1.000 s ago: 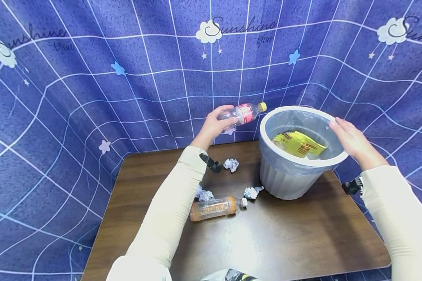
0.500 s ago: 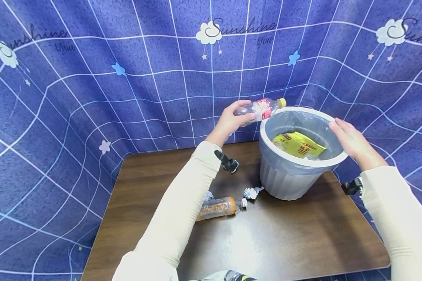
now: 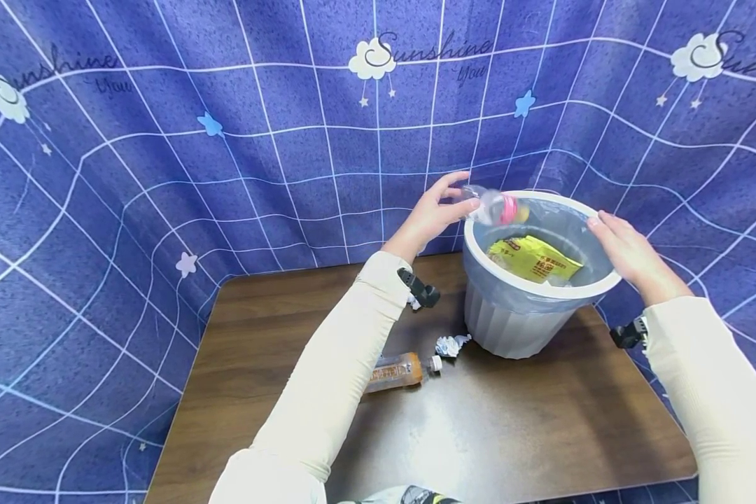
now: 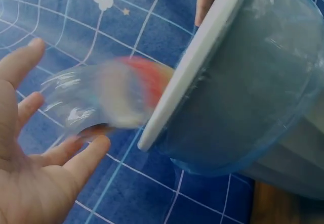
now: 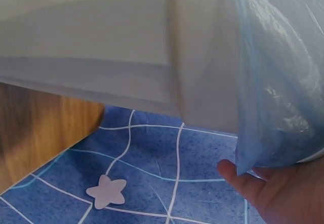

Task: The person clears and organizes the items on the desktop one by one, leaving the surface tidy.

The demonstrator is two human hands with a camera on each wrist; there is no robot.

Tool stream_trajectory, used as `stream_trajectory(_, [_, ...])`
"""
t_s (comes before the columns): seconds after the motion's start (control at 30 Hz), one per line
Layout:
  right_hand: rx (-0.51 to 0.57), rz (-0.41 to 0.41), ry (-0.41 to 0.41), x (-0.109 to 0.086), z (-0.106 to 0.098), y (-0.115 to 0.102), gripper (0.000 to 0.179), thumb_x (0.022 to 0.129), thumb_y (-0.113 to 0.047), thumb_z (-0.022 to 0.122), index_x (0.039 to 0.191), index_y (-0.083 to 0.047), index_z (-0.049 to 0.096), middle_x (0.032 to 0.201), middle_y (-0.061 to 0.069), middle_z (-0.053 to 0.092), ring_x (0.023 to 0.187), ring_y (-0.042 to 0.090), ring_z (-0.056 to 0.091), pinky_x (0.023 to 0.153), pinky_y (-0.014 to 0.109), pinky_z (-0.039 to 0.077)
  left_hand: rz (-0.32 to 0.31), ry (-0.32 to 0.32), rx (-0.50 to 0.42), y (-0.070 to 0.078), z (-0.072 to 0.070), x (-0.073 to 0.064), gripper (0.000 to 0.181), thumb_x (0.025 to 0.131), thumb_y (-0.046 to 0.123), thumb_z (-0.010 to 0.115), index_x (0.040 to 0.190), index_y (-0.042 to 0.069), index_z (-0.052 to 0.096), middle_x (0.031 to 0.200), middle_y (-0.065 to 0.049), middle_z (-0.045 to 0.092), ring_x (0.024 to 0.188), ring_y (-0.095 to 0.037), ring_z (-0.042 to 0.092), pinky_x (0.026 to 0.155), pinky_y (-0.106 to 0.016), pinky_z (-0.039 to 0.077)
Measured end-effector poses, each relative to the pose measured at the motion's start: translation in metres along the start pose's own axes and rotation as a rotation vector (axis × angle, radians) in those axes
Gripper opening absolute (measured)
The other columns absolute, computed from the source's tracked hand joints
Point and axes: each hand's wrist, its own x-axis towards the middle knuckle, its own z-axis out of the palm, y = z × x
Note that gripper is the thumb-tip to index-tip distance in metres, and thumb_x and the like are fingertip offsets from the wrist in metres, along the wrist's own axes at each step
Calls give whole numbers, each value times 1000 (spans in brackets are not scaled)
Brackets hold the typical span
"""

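Note:
A clear plastic bottle (image 3: 493, 208) with a red label, blurred, tips cap first over the left rim of the grey trash can (image 3: 507, 322). My left hand (image 3: 437, 213) is beside its base. In the left wrist view that hand (image 4: 48, 148) has its fingers spread, with the bottle (image 4: 109, 95) apart from the palm. My right hand (image 3: 633, 255) holds the can's right rim; part of it (image 5: 273, 193) shows at the bag-covered edge in the right wrist view. A yellow wrapper (image 3: 535, 259) lies inside the lined can.
On the wooden table (image 3: 258, 336) lies a bottle with an orange label (image 3: 397, 371), partly behind my left sleeve. Crumpled paper (image 3: 451, 345) sits near the can's base, and another paper ball (image 3: 414, 302) is mostly hidden by the wrist camera. A blue curtain (image 3: 277, 175) surrounds the table.
My left hand has moved right with the red-label bottle, then let go of it. The bottle has tilted down into the can's mouth. My right hand stays at the rim.

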Motion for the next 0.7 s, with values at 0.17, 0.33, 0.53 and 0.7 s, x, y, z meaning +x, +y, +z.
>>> stream_trajectory(0.17, [-4,-7,-4,1,1,0,74,109,-46,18,155,11,15,157,39,14,146,56,10,119,64,8,-11,-21,25,-1,-2,-3,62,92,42,74,148,39,48,147,-5,45,126,-20,55,98,-30,52])
stream_trajectory(0.33, [-7,-3,-6,2,0,-1,74,108,-47,17,155,11,14,157,39,14,146,56,10,119,64,7,16,2,-20,-7,-9,-5,62,92,40,75,148,38,48,144,-5,47,124,-23,58,96,-28,53])
stream_trajectory(0.53, [-12,4,-7,2,1,-2,74,108,-47,17,155,11,14,157,39,14,146,56,10,119,65,8,35,21,-58,-20,-23,-13,62,92,36,75,148,35,49,143,-7,47,119,-25,60,93,-31,55])
stream_trajectory(0.7, [-9,6,-4,1,1,-3,75,108,-47,17,155,12,15,157,39,14,146,56,11,119,65,8,36,39,-72,-43,-38,-25,60,93,32,75,147,35,49,142,-9,49,113,-26,63,92,-33,56])
